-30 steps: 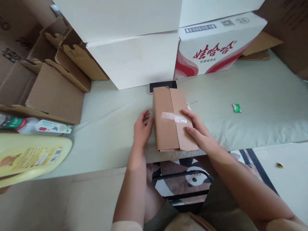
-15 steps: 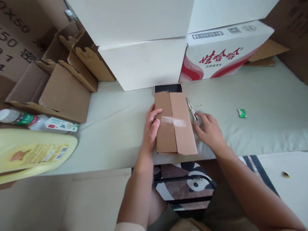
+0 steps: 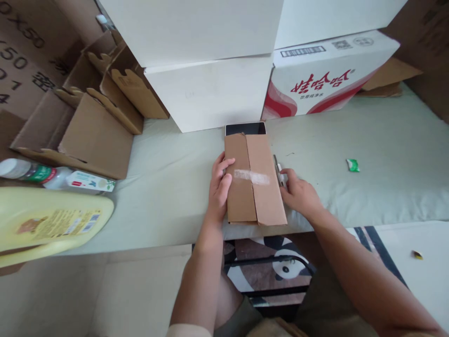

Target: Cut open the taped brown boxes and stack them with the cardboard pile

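The left hand's (image 3: 219, 187) fingers clasp the box (image 3: 240, 201) at left — best held steady — while the right hand's (image 3: 302, 195) pinch a slim tool (image 3: 279, 174) at right.

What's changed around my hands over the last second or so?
Your right hand let go of the cardboard box and took hold of the slim tool on its right. Your left hand moved from beside the box to hold its left edge. The tape still crosses the box; the green packet hasn't moved.
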`<action>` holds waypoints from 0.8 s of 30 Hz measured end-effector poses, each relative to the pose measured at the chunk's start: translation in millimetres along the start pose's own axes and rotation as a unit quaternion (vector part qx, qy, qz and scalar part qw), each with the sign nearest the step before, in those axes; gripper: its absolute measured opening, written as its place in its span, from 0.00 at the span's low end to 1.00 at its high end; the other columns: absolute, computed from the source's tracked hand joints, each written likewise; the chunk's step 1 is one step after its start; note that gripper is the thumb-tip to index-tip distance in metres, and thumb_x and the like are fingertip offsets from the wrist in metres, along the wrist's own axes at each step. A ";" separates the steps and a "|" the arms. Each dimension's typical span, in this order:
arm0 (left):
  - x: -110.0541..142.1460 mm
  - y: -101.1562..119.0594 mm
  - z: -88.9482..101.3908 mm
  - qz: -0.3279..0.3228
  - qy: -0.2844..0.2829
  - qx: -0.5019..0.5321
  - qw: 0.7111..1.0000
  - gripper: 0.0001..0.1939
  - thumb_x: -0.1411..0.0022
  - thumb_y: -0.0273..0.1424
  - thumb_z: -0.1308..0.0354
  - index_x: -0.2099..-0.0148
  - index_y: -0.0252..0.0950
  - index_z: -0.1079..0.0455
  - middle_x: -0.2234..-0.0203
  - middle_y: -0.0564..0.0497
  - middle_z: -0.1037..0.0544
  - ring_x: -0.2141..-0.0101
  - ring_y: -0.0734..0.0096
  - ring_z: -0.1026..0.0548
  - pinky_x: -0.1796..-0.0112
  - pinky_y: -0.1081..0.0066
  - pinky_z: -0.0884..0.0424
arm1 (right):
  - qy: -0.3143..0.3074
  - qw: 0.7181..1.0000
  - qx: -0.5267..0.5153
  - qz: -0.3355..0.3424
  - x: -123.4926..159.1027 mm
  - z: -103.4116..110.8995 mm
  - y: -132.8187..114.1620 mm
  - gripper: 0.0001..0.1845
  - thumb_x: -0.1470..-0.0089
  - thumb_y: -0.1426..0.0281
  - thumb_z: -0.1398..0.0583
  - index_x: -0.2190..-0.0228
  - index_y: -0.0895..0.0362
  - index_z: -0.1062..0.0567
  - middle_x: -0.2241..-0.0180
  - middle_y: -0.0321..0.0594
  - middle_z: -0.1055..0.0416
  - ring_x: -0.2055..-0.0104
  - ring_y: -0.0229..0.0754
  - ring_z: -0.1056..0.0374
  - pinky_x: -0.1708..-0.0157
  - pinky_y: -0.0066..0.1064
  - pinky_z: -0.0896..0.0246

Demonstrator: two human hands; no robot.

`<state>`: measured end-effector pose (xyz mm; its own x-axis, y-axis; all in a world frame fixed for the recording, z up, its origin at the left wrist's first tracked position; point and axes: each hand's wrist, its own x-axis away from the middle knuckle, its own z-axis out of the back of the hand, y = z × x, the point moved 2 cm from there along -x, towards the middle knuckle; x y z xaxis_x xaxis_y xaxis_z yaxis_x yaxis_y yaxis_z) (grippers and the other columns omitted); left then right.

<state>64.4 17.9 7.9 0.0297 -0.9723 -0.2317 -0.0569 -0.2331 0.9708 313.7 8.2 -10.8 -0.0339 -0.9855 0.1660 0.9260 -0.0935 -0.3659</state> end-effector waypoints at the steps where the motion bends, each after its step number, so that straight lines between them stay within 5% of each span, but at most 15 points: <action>1: 0.0 -0.4 0.2 0.002 0.001 0.003 1.000 0.20 0.30 0.51 0.43 0.43 0.49 0.25 0.28 0.49 0.36 0.27 0.51 0.39 0.31 0.53 0.39 | -0.008 1.000 -0.008 0.009 0.4 0.0 -0.9 0.28 0.39 0.67 0.46 0.39 0.55 0.30 0.69 0.44 0.20 0.67 0.54 0.26 0.68 0.37 0.43; 6: -0.2 -1.2 0.2 -0.005 0.001 -0.006 1.000 0.21 0.29 0.51 0.44 0.42 0.49 0.25 0.28 0.48 0.36 0.27 0.51 0.40 0.31 0.52 0.39 | -0.014 0.991 -0.119 0.053 1.6 1.7 -4.2 0.25 0.41 0.68 0.49 0.49 0.52 0.18 0.63 0.44 0.17 0.59 0.53 0.23 0.60 0.39 0.33; 14: 0.7 -0.7 0.8 -0.003 0.000 -0.021 1.000 0.21 0.28 0.51 0.45 0.42 0.49 0.26 0.27 0.49 0.37 0.27 0.51 0.40 0.31 0.53 0.39 | -0.004 0.959 -0.267 0.094 6.3 8.3 -9.5 0.26 0.46 0.67 0.50 0.51 0.55 0.21 0.72 0.38 0.23 0.64 0.50 0.25 0.61 0.40 0.31; 20: 1.1 -0.4 0.7 -0.004 0.000 -0.024 1.000 0.22 0.29 0.53 0.45 0.42 0.49 0.26 0.28 0.48 0.37 0.27 0.51 0.40 0.32 0.52 0.38 | 0.117 0.953 -0.277 0.039 9.4 11.2 -11.3 0.11 0.47 0.64 0.41 0.61 0.51 0.31 0.79 0.32 0.26 0.78 0.43 0.31 0.71 0.35 0.35; 24: 0.4 -0.3 0.3 -0.002 0.003 -0.020 1.000 0.22 0.30 0.53 0.45 0.42 0.48 0.26 0.28 0.47 0.36 0.27 0.50 0.40 0.31 0.51 0.39 | 0.216 0.893 -0.389 0.062 27.3 27.0 -19.4 0.10 0.38 0.60 0.40 0.65 0.48 0.37 0.80 0.30 0.26 0.80 0.42 0.30 0.74 0.33 0.35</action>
<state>64.1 17.6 7.5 0.0364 -0.9711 -0.2360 -0.0171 -0.2367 0.9714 304.9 -13.1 25.5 -0.2465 -0.9422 -0.2270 0.3968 0.1156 -0.9106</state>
